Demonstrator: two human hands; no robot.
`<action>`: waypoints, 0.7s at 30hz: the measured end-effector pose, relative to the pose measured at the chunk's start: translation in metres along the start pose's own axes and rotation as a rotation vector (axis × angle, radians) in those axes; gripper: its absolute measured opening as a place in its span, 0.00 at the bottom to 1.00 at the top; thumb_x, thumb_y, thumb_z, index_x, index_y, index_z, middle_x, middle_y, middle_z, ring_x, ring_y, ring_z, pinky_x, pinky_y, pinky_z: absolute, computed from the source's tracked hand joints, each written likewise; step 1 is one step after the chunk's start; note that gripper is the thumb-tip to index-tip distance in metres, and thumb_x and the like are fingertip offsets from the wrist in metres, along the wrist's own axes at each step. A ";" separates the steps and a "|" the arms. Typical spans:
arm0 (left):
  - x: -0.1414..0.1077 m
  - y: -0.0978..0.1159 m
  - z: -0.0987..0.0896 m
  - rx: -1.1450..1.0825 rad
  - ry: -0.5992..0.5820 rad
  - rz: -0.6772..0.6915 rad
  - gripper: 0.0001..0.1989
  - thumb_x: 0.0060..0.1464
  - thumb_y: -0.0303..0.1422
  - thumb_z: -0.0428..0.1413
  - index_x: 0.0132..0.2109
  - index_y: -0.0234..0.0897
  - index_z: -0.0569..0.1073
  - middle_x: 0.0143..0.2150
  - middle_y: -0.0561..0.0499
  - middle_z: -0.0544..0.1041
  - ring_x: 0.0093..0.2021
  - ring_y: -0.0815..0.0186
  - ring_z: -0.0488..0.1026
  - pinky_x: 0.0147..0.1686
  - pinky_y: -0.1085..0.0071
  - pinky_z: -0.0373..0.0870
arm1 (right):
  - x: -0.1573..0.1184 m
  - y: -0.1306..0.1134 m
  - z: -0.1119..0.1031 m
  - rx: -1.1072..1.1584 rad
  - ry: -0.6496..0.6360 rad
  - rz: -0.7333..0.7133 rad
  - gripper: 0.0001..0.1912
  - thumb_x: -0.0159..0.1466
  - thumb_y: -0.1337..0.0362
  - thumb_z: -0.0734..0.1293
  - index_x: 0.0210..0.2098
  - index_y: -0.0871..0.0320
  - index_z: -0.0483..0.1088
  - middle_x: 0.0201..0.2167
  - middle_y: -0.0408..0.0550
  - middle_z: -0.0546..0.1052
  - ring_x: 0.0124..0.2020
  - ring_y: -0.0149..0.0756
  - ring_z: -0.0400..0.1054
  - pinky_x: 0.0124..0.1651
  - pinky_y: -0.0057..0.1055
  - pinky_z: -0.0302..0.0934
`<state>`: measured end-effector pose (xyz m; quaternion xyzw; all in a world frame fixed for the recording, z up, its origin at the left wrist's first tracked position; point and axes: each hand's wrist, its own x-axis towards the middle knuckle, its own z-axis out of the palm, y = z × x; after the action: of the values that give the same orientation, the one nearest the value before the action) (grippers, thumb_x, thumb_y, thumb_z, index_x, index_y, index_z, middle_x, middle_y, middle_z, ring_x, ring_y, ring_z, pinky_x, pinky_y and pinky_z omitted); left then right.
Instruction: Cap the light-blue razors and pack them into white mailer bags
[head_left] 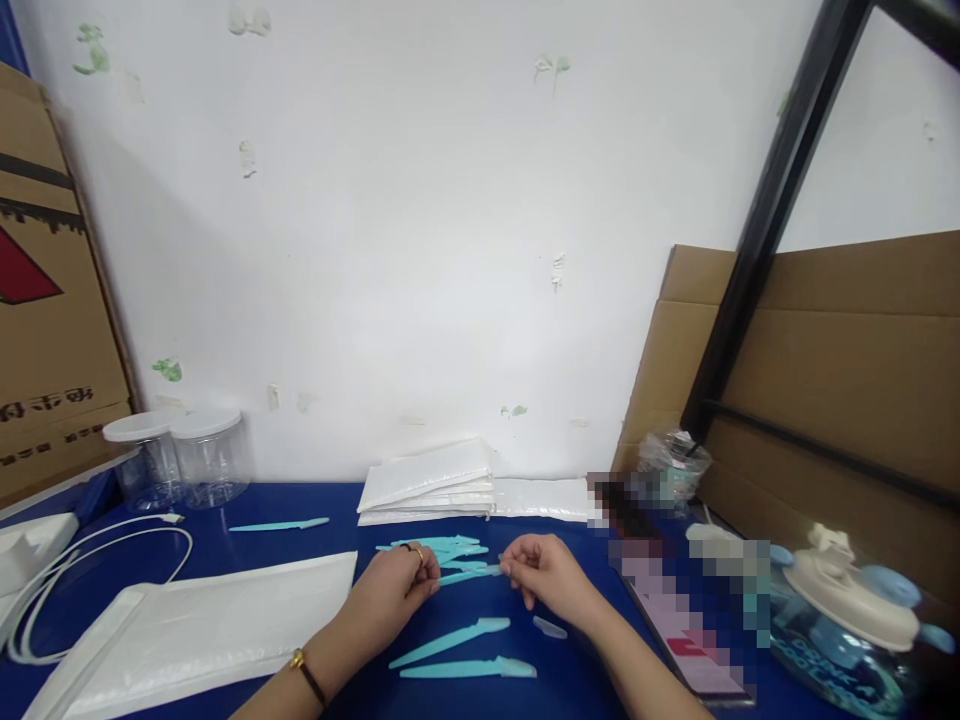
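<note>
Between my two hands a turquoise razor lies level. My left hand pinches its handle end, and the fingertips of my right hand close on the pale tip at its other end. Just behind it is a pile of several similar turquoise razors. Nearer the front edge, two more lie side by side, an upper one slanting and a lower one with a translucent cover over its head. A loose translucent cover rests below my right wrist.
White padded envelopes are stacked by the wall; a large one lies left. One razor sits apart, near two clear jars and a white cable. At right stands a lidded bottle.
</note>
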<state>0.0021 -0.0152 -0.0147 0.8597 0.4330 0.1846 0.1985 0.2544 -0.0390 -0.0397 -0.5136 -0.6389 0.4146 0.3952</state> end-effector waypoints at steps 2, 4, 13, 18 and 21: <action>-0.001 0.004 0.001 -0.024 -0.026 -0.002 0.06 0.51 0.32 0.50 0.32 0.39 0.71 0.29 0.54 0.72 0.30 0.68 0.66 0.31 0.75 0.56 | -0.002 -0.004 0.005 -0.001 -0.030 0.017 0.13 0.56 0.56 0.66 0.28 0.61 0.69 0.19 0.39 0.70 0.13 0.23 0.61 0.16 0.20 0.52; -0.002 0.005 0.004 -0.063 -0.068 -0.025 0.06 0.50 0.33 0.51 0.32 0.38 0.71 0.28 0.55 0.72 0.29 0.69 0.66 0.29 0.76 0.56 | -0.005 -0.009 0.007 -0.013 -0.062 0.035 0.12 0.55 0.57 0.66 0.27 0.61 0.69 0.19 0.39 0.70 0.13 0.23 0.61 0.16 0.20 0.52; -0.008 0.005 0.009 -0.122 -0.240 -0.085 0.09 0.47 0.37 0.54 0.36 0.40 0.73 0.29 0.55 0.72 0.29 0.69 0.67 0.26 0.77 0.57 | -0.029 -0.016 -0.037 -0.452 -0.177 0.075 0.07 0.46 0.65 0.72 0.24 0.60 0.72 0.18 0.40 0.70 0.19 0.26 0.61 0.20 0.21 0.50; -0.002 -0.002 0.005 0.083 -0.053 0.002 0.09 0.51 0.31 0.51 0.39 0.43 0.73 0.37 0.53 0.72 0.38 0.66 0.69 0.37 0.73 0.61 | -0.034 -0.014 -0.035 -0.538 -0.201 0.093 0.06 0.44 0.72 0.71 0.23 0.58 0.72 0.20 0.41 0.72 0.21 0.29 0.62 0.21 0.22 0.50; 0.002 -0.009 0.006 0.159 -0.040 0.039 0.14 0.56 0.31 0.47 0.46 0.48 0.72 0.41 0.51 0.71 0.41 0.63 0.69 0.42 0.70 0.62 | -0.032 -0.012 -0.031 -0.492 -0.200 0.064 0.06 0.45 0.73 0.70 0.22 0.57 0.71 0.19 0.42 0.72 0.20 0.30 0.62 0.21 0.22 0.49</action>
<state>0.0000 -0.0099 -0.0240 0.8846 0.4254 0.1362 0.1343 0.2847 -0.0680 -0.0204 -0.5705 -0.7398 0.3079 0.1802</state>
